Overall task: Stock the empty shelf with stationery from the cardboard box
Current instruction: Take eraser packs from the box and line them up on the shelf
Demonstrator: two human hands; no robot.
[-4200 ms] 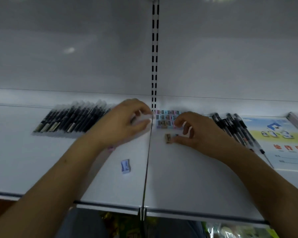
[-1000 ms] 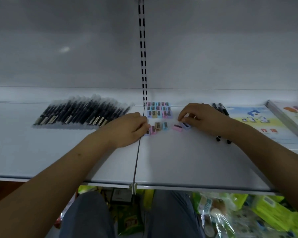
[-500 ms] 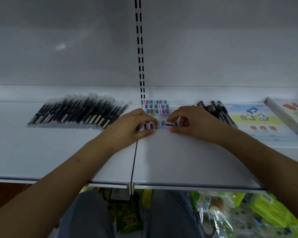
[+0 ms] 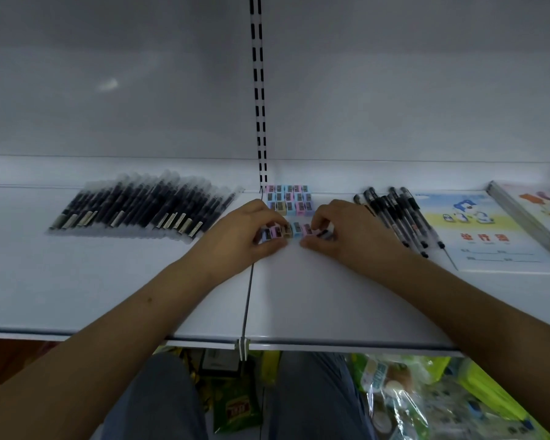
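Sharpeners (image 4: pixel 294 229), small pastel blocks in pink, blue, purple and tan, make up a loose front row on the white shelf (image 4: pixel 331 300), and both hands are at work on them. At the row's left end the left hand (image 4: pixel 242 236) has its fingers curled round a purple and a pink piece, thumb braced against the shelf; at the right end the right hand (image 4: pixel 346 231) pinches another piece between thumb and curled fingers, though the fingers hide most of that piece. Just behind this row, tight against the back of the shelf beneath the slotted upright (image 4: pixel 257 90), sits the finished block of sharpeners (image 4: pixel 288 200), laid in neat rows. To the left lies a fanned row of wrapped black pens (image 4: pixel 140 208); to the right, a cluster of clear-barrelled gel pens (image 4: pixel 397 217), then an exercise book (image 4: pixel 477 230) with a cartoon cover and another book (image 4: pixel 534 214) at the edge. Below the shelf lip are the person's knees and some bagged goods; the cardboard box is not in view. The step in hand looks like squaring up the new row. Next, the two hands probably need to press the pieces together and slide them back flush against the block without tipping any.
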